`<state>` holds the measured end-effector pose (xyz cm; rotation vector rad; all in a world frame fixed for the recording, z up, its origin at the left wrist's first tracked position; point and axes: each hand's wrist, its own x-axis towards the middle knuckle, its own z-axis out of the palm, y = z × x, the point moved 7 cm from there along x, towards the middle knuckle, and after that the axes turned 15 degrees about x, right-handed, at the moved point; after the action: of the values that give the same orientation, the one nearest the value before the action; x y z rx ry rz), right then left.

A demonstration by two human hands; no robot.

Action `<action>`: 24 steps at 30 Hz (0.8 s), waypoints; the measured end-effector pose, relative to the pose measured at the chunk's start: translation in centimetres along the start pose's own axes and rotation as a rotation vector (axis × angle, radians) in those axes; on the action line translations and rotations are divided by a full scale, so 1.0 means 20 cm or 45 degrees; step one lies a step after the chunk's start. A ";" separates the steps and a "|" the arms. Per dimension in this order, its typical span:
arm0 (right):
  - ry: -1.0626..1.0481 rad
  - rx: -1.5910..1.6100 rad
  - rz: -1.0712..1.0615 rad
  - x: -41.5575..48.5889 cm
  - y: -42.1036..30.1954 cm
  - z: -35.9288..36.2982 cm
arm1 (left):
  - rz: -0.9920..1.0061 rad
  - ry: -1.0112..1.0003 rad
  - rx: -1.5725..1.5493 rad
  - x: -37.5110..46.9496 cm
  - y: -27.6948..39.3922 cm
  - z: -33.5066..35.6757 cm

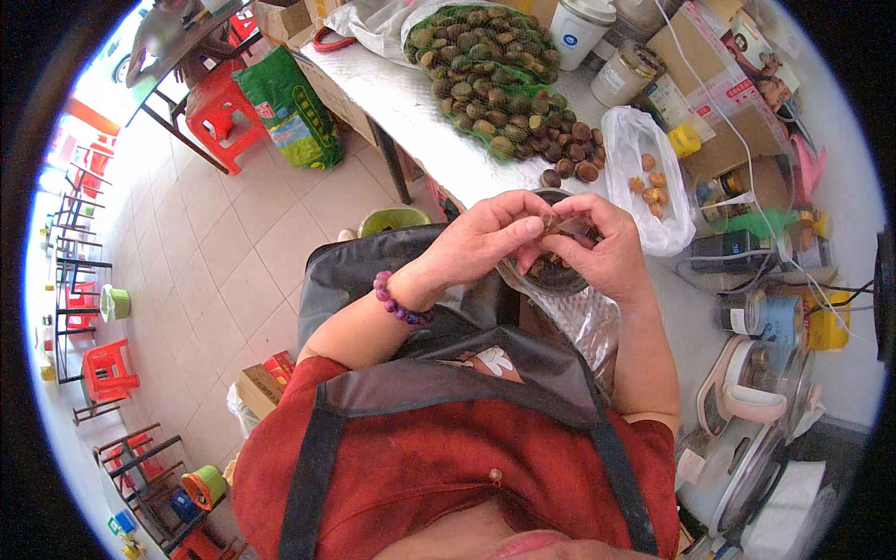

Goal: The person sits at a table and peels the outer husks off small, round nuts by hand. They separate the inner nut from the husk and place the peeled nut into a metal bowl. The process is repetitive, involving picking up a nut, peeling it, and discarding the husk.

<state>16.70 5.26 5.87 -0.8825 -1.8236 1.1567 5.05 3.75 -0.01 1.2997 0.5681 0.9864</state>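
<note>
Both hands meet over a dark round bowl (560, 283) with bits of shell in it. The fingertips of my left hand (483, 238) pinch a small brownish piece, seemingly a chestnut (549, 222), mostly hidden by the fingers. My right hand (605, 248) closes on the same piece from the other side, thumb and forefinger against it. Whether a small blade is also in the right hand cannot be made out. Beyond the bowl, loose brown chestnuts (584, 170) spill from a green mesh bag (483, 49). Several peeled chestnuts (654, 194) lie in a white plastic bag (630, 140) to the right.
A silvery covered table (413, 112) runs away ahead. Along its right side stand a lidded paper cup (579, 35), a glass jar (625, 75), cardboard boxes and trailing cables (745, 147). At left are a green bin (392, 219), a red stool (224, 105) and a seated person (157, 49).
</note>
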 end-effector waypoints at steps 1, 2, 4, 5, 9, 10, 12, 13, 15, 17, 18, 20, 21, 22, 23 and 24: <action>0.007 0.019 -0.009 0.00 -0.01 0.00 | 0.026 0.018 0.028 0.00 0.02 0.00; 0.011 0.075 -0.007 0.00 -0.01 0.00 | 0.018 0.020 0.027 0.00 0.03 0.00; 0.020 0.187 -0.003 -0.01 -0.01 0.00 | 0.002 0.025 0.025 -0.01 0.05 0.01; 0.014 0.169 -0.010 -0.01 -0.01 0.00 | -0.024 0.045 0.128 -0.02 0.06 0.00; 0.001 0.117 -0.058 -0.01 -0.02 0.00 | -0.034 0.117 0.500 -0.03 0.08 -0.03; 0.001 0.111 -0.075 -0.01 -0.03 0.00 | -0.014 0.135 0.585 -0.03 0.09 -0.04; 0.009 0.169 -0.068 -0.01 0.00 -0.01 | 0.165 0.108 0.882 -0.03 0.15 -0.02; 0.015 0.197 -0.063 -0.01 0.01 -0.01 | 0.257 0.093 1.029 -0.04 0.18 -0.01; -0.013 0.098 -0.092 -0.01 -0.03 0.00 | 0.075 0.013 0.887 -0.04 0.15 -0.01; -0.018 0.033 -0.146 -0.01 -0.05 0.00 | -0.053 -0.012 0.678 -0.04 0.12 -0.02; -0.007 0.015 -0.185 -0.01 -0.06 0.01 | -0.089 0.000 0.540 -0.04 0.10 -0.02; 0.056 0.046 -0.215 -0.01 -0.07 0.00 | -0.113 0.065 0.364 -0.03 0.07 -0.05; 0.107 0.094 -0.206 -0.02 -0.06 -0.01 | -0.101 0.118 0.325 -0.02 0.04 -0.06; 0.159 0.142 -0.197 -0.03 -0.05 -0.02 | -0.089 0.171 0.287 -0.02 0.03 -0.08; 0.148 0.122 -0.177 -0.03 -0.05 -0.03 | -0.062 0.205 0.290 -0.02 0.04 -0.09; 0.134 0.102 -0.157 -0.03 -0.04 -0.04 | -0.034 0.242 0.293 -0.02 0.05 -0.09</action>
<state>17.62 4.84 6.67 -0.7604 -1.7095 1.0781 3.02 4.35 0.52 1.4045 0.8635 1.0519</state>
